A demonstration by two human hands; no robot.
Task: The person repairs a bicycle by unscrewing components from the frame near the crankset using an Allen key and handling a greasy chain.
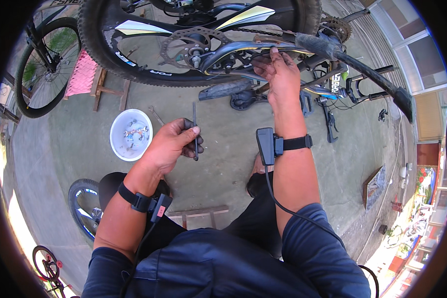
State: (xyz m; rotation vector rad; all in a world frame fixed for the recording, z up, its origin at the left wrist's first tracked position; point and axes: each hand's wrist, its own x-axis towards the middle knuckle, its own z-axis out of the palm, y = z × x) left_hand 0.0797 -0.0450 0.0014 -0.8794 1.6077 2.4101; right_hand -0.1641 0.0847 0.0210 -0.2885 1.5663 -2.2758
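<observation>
Clutching a rod (194,115), the left hand (175,140) obscures part, the right hand's (281,70) grip unclear.

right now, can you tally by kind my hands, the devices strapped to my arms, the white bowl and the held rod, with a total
Hands: 2 (left hand, right hand)
Strapped devices: 2 (left-arm device, right-arm device)
White bowl: 1
Thin dark rod: 1
Total: 6

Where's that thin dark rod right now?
In the head view, the thin dark rod is just left of centre, gripped in the person's left hand, to the right of the white bowl.
</observation>
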